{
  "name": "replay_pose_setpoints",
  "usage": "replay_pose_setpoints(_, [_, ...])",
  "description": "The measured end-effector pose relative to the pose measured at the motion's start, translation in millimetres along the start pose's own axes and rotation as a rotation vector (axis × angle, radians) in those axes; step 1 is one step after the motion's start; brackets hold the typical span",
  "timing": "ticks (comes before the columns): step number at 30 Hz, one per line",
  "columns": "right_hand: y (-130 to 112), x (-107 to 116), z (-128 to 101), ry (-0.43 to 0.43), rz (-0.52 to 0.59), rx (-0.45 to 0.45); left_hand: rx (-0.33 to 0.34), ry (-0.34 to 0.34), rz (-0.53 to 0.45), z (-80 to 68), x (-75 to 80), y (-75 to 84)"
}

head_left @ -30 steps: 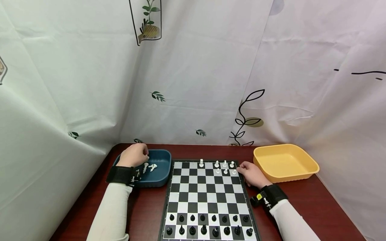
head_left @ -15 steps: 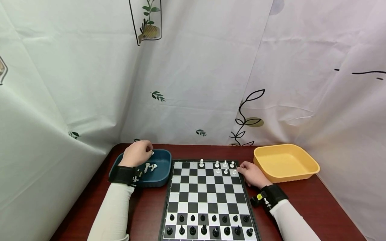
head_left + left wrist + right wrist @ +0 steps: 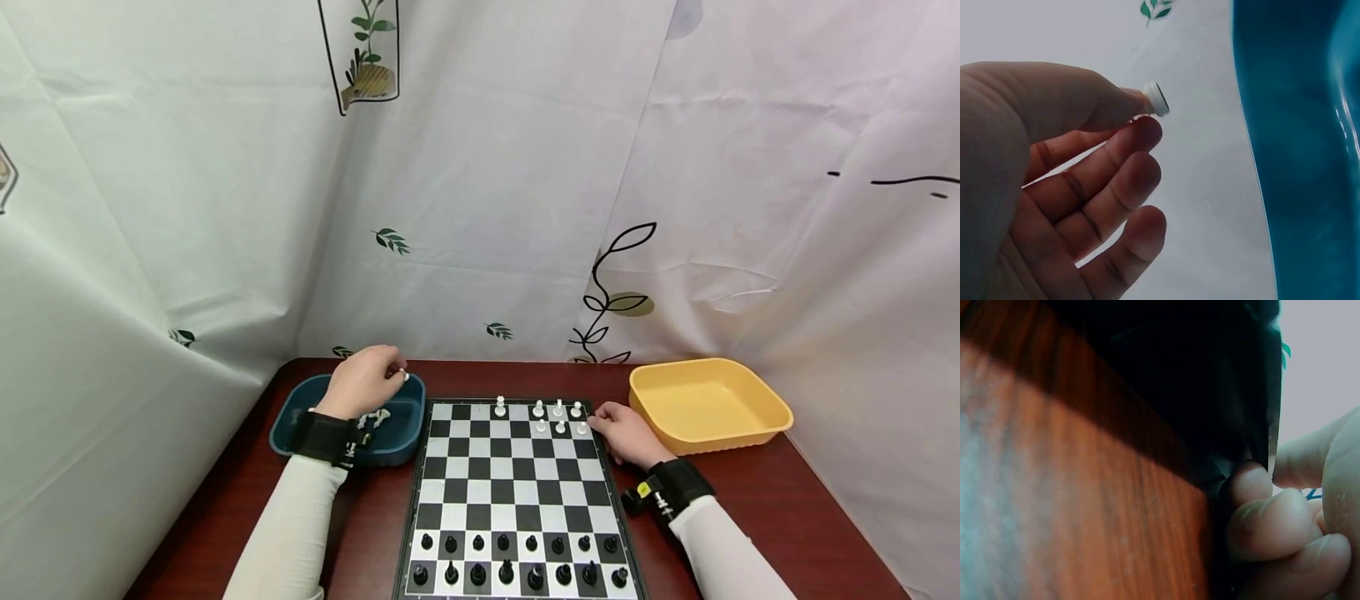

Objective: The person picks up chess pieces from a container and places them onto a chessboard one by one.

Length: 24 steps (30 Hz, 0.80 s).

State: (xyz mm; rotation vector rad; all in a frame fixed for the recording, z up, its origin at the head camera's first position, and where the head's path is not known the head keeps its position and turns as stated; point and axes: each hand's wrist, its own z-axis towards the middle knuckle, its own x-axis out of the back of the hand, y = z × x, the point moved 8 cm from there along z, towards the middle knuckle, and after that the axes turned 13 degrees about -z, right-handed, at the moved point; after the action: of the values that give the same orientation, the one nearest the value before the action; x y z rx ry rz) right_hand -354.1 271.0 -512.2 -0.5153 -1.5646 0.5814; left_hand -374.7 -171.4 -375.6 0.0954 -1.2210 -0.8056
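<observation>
My left hand (image 3: pixel 366 383) is over the blue tray (image 3: pixel 410 421), its thumb and fingertips pinching a small white chess piece (image 3: pixel 1157 99). Only the round base with a dark underside shows in the left wrist view; the fingers hide the rest. More white chess pieces (image 3: pixel 381 417) lie in the tray beneath the hand. My right hand (image 3: pixel 628 435) grips the chessboard (image 3: pixel 513 469) by its right edge near the far corner. In the right wrist view, fingers curl beneath the board's dark edge (image 3: pixel 1210 381) while the thumb lies on the other side.
Several white pieces (image 3: pixel 558 408) stand on the board's two far rows, mostly at the right. Two full rows of black pieces (image 3: pixel 506 572) stand along the near side. A yellow tray (image 3: pixel 712 404) is at the back right of the table (image 3: pixel 787 508), and a white curtain (image 3: pixel 480 192) hangs behind.
My left hand has risen from the tray's left part with the white chess piece and moved right, toward the board. The right hand stays at the board's edge.
</observation>
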Motion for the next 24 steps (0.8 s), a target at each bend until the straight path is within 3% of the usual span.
replay_pose_setpoints(10, [-1, -1, 1, -0.001, -0.003, -0.002, -0.060, -0.053, 0.049, 5.9, -23.9, 30.2])
replay_pose_setpoints(24, [-1, 0, 0, -0.002, -0.009, 0.005, -0.206, -0.125, 0.073, 10.5, -64.9, 68.0])
